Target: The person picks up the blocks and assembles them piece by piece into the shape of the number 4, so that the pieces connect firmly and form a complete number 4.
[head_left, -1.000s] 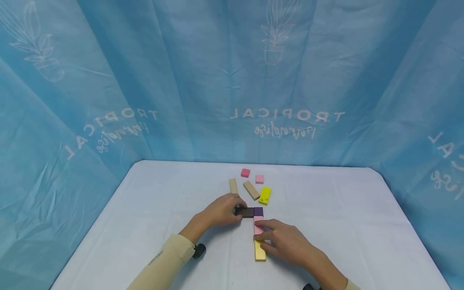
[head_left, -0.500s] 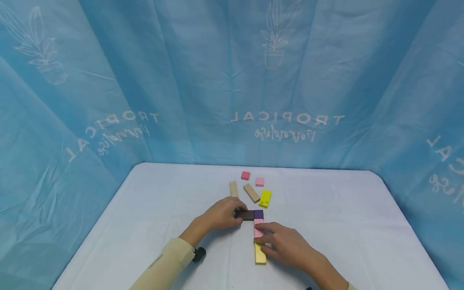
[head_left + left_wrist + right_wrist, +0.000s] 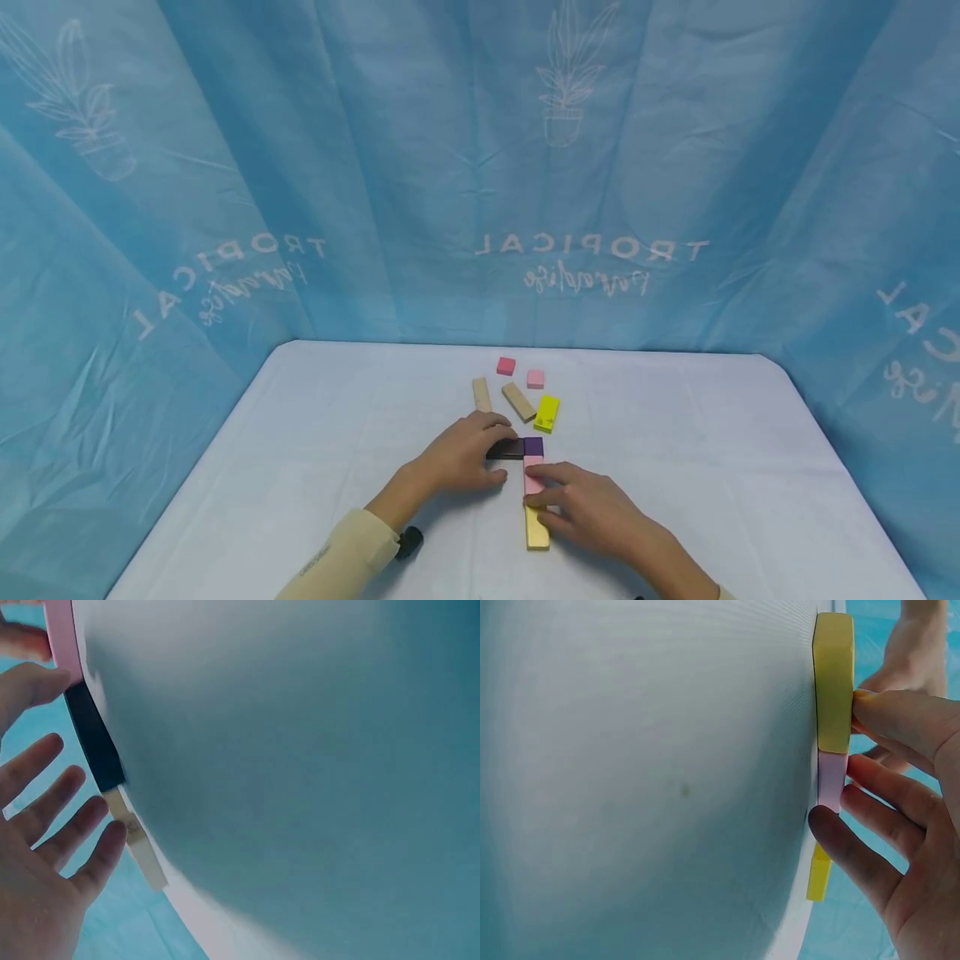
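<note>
My left hand (image 3: 461, 457) is held over the left end of a black block (image 3: 507, 450), thumb apart from its near side. In the left wrist view its fingers are spread, with the black block (image 3: 94, 739) beyond them. A small purple block (image 3: 533, 447) meets the black block's right end. From it a pink block (image 3: 533, 487) and a pale yellow block (image 3: 537, 535) run toward me in a line. Fingertips of my right hand (image 3: 596, 510) rest on the pink block, and its thumb touches the yellow block (image 3: 834, 682) in the right wrist view.
Behind the hands lie two plain wooden blocks (image 3: 518, 402), a bright yellow block (image 3: 547, 413), a light pink square (image 3: 536, 380) and a red square (image 3: 506, 366). A white cloth covers the table (image 3: 675, 433). Blue curtains (image 3: 420, 167) stand around its back and sides.
The left thumb has come away from the black block, and the left fingers have spread and moved slightly right over it. My right hand stays on the pink and yellow blocks.
</note>
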`<control>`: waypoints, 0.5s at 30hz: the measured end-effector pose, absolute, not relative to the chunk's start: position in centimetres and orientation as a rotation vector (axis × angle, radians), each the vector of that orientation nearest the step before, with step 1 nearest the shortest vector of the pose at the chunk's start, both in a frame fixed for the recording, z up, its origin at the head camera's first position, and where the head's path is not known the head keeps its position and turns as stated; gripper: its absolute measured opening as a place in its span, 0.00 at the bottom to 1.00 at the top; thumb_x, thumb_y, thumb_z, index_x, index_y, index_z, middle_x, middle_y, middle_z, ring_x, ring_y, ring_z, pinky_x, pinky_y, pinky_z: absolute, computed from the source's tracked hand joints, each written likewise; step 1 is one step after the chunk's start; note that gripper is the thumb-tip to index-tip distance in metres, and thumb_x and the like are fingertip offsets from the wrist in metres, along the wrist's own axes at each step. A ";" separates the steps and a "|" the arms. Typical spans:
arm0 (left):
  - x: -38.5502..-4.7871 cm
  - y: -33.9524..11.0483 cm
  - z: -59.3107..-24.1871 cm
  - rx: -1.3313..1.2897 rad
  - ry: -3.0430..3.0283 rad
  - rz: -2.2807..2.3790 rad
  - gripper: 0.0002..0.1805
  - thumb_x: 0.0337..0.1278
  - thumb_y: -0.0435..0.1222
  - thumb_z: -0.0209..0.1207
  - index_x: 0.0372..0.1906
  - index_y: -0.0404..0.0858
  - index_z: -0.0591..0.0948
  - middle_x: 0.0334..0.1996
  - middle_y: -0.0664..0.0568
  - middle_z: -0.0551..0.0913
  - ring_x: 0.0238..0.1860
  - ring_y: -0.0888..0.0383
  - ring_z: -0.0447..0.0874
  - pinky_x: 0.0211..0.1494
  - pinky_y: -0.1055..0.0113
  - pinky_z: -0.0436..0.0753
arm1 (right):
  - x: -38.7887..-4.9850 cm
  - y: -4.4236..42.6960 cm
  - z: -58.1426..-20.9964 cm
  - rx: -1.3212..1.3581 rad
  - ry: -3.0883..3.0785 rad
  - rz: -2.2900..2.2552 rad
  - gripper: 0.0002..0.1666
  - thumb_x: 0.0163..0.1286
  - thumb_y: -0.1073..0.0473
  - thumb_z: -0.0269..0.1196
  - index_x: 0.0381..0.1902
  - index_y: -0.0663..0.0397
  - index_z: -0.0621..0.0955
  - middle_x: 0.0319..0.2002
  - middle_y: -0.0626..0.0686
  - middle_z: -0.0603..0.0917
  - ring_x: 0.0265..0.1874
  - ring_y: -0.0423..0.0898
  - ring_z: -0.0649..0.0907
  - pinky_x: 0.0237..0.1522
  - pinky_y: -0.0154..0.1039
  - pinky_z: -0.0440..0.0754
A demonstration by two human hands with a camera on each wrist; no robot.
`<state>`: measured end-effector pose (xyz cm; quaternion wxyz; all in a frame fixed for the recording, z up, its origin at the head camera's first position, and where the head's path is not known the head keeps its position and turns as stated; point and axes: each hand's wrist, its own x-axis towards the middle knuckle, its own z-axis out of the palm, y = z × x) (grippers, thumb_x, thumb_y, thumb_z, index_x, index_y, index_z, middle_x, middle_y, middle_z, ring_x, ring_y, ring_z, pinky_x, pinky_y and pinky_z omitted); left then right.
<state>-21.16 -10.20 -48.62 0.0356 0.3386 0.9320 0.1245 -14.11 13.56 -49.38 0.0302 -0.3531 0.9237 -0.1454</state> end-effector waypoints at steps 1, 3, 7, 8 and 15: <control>-20.9 -10.1 -48.6 1.087 2.865 0.371 0.29 0.48 0.52 0.67 0.59 0.52 0.77 0.61 0.57 0.72 0.61 0.57 0.69 0.62 0.58 0.71 | -14.1 13.6 -49.4 -1.089 2.846 -0.448 0.15 0.65 0.45 0.64 0.50 0.30 0.85 0.62 0.42 0.74 0.61 0.43 0.72 0.52 0.48 0.78; -20.4 -10.0 -48.5 1.182 2.860 0.347 0.32 0.48 0.55 0.66 0.61 0.51 0.76 0.63 0.56 0.70 0.63 0.57 0.68 0.63 0.58 0.70 | -14.1 13.6 -49.4 -1.096 2.844 -0.454 0.15 0.65 0.46 0.64 0.50 0.30 0.85 0.62 0.42 0.74 0.61 0.43 0.72 0.52 0.49 0.78; -19.6 -9.6 -48.4 1.364 2.844 0.290 0.36 0.48 0.60 0.64 0.62 0.48 0.75 0.64 0.54 0.69 0.64 0.58 0.67 0.64 0.60 0.69 | -14.0 13.6 -49.4 -1.139 2.854 -0.483 0.14 0.65 0.47 0.65 0.49 0.31 0.85 0.62 0.42 0.74 0.61 0.43 0.72 0.51 0.48 0.79; -19.4 -9.5 -48.4 1.409 2.836 0.277 0.36 0.48 0.60 0.63 0.61 0.48 0.75 0.64 0.54 0.69 0.64 0.58 0.66 0.64 0.61 0.69 | -14.0 13.7 -49.4 -1.150 2.858 -0.491 0.14 0.65 0.47 0.65 0.49 0.32 0.85 0.62 0.43 0.74 0.61 0.43 0.72 0.51 0.48 0.79; -18.6 -8.9 -48.6 1.489 2.790 0.205 0.37 0.52 0.64 0.57 0.63 0.48 0.73 0.66 0.55 0.66 0.68 0.60 0.61 0.65 0.61 0.67 | -14.3 13.7 -49.4 -1.172 2.859 -0.491 0.14 0.65 0.47 0.65 0.48 0.34 0.86 0.61 0.44 0.75 0.60 0.42 0.73 0.50 0.47 0.79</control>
